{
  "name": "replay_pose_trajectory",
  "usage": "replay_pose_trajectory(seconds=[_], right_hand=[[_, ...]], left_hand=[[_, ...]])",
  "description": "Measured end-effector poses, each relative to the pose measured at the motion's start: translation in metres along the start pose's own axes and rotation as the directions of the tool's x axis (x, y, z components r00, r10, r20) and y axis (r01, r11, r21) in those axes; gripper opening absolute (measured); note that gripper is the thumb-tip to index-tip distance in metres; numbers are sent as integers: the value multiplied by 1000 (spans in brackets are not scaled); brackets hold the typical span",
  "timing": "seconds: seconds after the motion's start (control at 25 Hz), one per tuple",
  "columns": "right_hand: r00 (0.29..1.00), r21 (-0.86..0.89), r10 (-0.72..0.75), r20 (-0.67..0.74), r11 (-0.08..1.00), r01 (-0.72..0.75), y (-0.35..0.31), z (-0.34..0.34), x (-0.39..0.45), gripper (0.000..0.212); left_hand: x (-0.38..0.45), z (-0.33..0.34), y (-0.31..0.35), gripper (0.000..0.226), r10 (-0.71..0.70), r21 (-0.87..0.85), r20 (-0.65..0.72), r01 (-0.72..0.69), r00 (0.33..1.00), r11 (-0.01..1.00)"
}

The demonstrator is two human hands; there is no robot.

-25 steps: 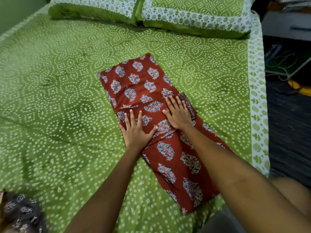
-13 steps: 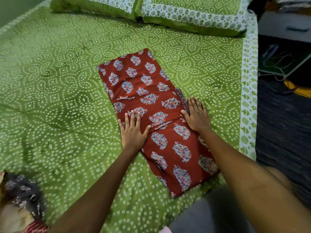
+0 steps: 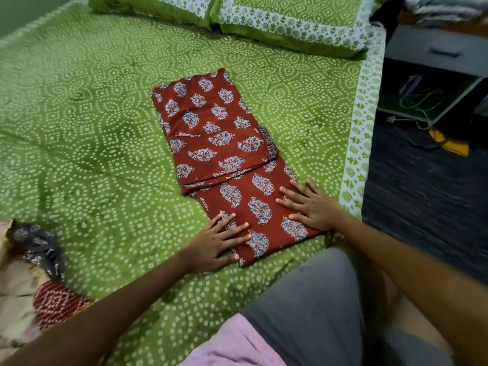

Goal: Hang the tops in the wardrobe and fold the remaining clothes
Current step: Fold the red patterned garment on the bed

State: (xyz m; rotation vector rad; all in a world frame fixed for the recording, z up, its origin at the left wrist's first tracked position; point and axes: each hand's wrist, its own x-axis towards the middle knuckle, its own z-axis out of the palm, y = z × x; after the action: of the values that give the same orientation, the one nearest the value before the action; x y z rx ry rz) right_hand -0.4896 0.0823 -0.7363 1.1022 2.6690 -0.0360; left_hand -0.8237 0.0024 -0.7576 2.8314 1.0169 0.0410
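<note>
Red printed garment (image 3: pixel 224 154), part-folded on green bed (image 3: pixel 92 128): left hand (image 3: pixel 216 244) and right hand (image 3: pixel 311 204), fingers straight and gripping nothing, now press its near end, lower than before.

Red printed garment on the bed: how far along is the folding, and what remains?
Done: the red printed garment is folded narrow, its far end doubled back. In hand: left hand and right hand lie flat at its near end. Left: the final fold, plus the pile of clothes at the bedspread's left edge.
</note>
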Motion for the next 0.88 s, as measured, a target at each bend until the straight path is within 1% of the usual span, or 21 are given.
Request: replay_pose_trajectory(seconds=[0.04,0.12,0.2,0.24,0.28,0.32,0.36,0.4,0.44,0.48,0.52,0.56,0.6,0.64,0.68,0.72,0.76,0.8,0.88], right_hand=[[998,-14,-60,34,998,61,3,-2,-10,56],[983,-36,-152,106,987,157,14,-5,-30,68],[974,-55,-180,139,980,189,26,-10,-44,82],[971,-46,-167,172,983,177,28,-15,-48,83],[974,-49,-155,165,985,165,27,-18,-49,80],[983,-56,-156,102,985,162,21,-20,-49,75],[990,-57,-137,10,989,138,14,-22,-47,69],[995,4,-83,-57,997,83,6,-24,-46,62],[996,129,0,-94,992,12,-1,-28,-44,55],[991,300,120,-57,949,-97,-8,-31,-42,51],[974,447,227,6,871,-206,-11,-36,-39,47],[945,552,326,30,782,-287,-12,-44,-34,40],[909,670,415,27,667,-324,-10,-53,-29,32],[872,798,489,24,516,-311,-7,-63,-21,22],[846,895,532,49,352,-274,-3,-73,-12,15],[834,942,545,80,234,-243,1,-81,0,18],[838,958,533,120,158,-238,5,-90,15,20],[846,964,512,150,114,-240,8,-98,31,17],[847,974,501,179,32,-225,19,-112,67,7]], left_hand=[[-4,-2,4,61,29,-6,22,-29,999,1000],[-10,-7,13,75,45,-16,15,-45,999,999],[-7,-7,27,79,-21,13,-37,22,999,1000],[-1,-5,33,77,-69,19,-94,71,993,997],[6,-6,40,76,-120,3,-109,121,987,993],[13,-7,44,76,-159,-6,-128,159,979,987],[19,-9,47,75,-185,-12,-140,185,973,983],[23,-10,47,71,-197,-21,-196,197,961,980],[25,-13,47,63,-212,-77,-247,199,946,977],[24,-15,45,56,-270,-210,-303,213,914,954],[23,-18,42,51,-388,-397,-308,253,868,882],[21,-25,41,43,-518,-581,-255,298,817,757],[19,-32,39,29,-624,-721,-186,326,759,611],[19,-38,33,16,-689,-815,-122,324,714,480],[21,-46,26,19,-737,-880,-55,317,674,355],[23,-53,18,24,-765,-923,20,306,644,234],[25,-60,7,23,-778,-954,69,269,624,131],[27,-67,-4,20,-787,-969,98,240,609,65],[32,-79,-28,18,-801,-984,119,180,586,-14]])
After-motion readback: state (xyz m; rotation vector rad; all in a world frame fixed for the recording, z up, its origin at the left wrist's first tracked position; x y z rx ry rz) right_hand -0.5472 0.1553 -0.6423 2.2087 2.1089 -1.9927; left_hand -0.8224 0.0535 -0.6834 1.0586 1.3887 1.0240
